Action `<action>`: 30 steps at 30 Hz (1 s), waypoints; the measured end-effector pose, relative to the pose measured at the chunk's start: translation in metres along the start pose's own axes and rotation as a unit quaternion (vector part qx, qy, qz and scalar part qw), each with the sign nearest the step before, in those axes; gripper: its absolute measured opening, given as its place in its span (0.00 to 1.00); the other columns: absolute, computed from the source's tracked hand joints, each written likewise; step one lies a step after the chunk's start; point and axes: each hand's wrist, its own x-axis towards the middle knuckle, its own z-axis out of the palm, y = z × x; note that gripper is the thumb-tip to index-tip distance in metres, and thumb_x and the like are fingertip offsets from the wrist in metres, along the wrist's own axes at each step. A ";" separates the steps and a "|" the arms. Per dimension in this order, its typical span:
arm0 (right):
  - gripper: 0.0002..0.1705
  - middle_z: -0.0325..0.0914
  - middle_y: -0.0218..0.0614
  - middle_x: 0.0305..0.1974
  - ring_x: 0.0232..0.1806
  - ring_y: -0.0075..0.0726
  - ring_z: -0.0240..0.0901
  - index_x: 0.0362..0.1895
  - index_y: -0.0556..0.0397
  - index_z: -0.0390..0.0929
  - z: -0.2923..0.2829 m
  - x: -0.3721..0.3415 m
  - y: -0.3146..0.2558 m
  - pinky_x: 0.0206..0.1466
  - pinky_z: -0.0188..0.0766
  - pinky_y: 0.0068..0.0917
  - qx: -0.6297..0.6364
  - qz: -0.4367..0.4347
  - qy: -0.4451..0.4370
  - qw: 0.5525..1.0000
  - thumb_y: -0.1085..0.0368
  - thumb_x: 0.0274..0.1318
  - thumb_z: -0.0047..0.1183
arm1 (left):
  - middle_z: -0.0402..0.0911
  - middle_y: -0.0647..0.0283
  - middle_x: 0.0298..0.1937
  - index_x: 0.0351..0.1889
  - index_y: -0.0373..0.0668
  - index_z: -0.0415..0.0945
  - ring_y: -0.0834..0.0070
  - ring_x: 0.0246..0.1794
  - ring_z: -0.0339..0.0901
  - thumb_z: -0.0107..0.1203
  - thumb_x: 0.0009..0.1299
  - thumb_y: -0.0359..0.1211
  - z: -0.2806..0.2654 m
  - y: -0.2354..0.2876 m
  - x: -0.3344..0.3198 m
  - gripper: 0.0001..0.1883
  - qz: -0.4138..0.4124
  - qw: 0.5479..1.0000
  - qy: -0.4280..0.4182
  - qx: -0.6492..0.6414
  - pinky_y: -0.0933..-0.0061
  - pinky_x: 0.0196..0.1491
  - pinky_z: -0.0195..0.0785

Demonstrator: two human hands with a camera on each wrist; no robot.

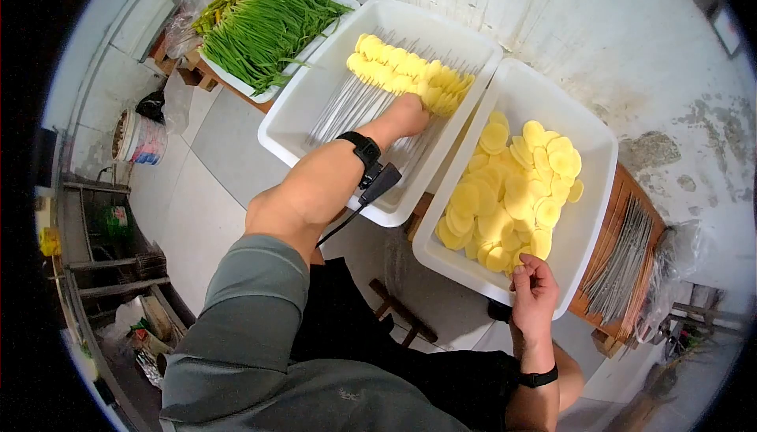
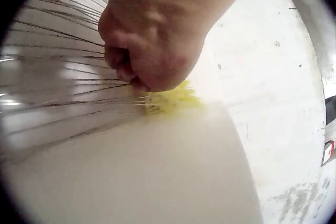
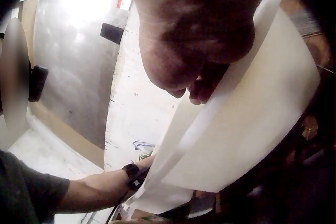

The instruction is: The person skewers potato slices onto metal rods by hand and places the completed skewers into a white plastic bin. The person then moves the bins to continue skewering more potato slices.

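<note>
My left hand (image 1: 408, 114) reaches into the left white tub (image 1: 280, 128), its fingers curled around a metal skewer among those lying there. In the left wrist view, thin skewers (image 2: 58, 79) run out beside the fist, with yellow slices (image 2: 176, 100) just beyond it. Rows of threaded potato slices (image 1: 394, 65) lie across the skewers in the head view. Over the near rim of the right white tub (image 1: 587, 219), my right hand (image 1: 535, 288) pinches a thin round potato slice between thumb and forefinger. A heap of loose potato slices (image 1: 505, 195) fills that tub's middle.
A tray of green stalks (image 1: 268, 33) stands left of the tubs. Bare skewers (image 1: 623, 262) lie on a wooden board (image 1: 635, 195) at the right. Behind the tubs rises a white wall (image 1: 552, 14). A bucket (image 1: 138, 138) and a rack (image 1: 118, 282) stand at the left.
</note>
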 end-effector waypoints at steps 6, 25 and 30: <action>0.11 0.70 0.26 0.30 0.31 0.18 0.64 0.46 0.63 0.74 -0.001 0.001 0.003 0.35 0.64 0.16 -0.010 -0.004 -0.004 1.000 0.72 0.60 0.52 | 0.79 0.40 0.33 0.33 0.32 0.79 0.48 0.35 0.79 0.49 0.61 0.33 -0.002 0.003 -0.001 0.13 -0.015 1.000 0.006 0.018 0.57 0.40 0.72; 0.10 0.68 0.26 0.28 0.31 0.19 0.63 0.44 0.62 0.76 0.002 0.001 0.005 0.35 0.64 0.17 -0.039 0.002 0.004 0.999 0.72 0.57 0.53 | 0.80 0.40 0.32 0.28 0.30 0.79 0.47 0.35 0.78 0.51 0.59 0.36 -0.029 -0.011 -0.001 0.15 0.010 0.994 0.029 0.103 0.54 0.41 0.71; 0.11 0.69 0.27 0.26 0.30 0.20 0.64 0.44 0.62 0.76 0.004 0.000 0.000 0.36 0.64 0.17 -0.066 -0.005 0.003 0.998 0.70 0.57 0.54 | 0.80 0.41 0.31 0.27 0.31 0.79 0.47 0.33 0.79 0.50 0.58 0.33 -0.026 -0.013 0.001 0.12 0.007 0.989 0.007 0.147 0.53 0.38 0.71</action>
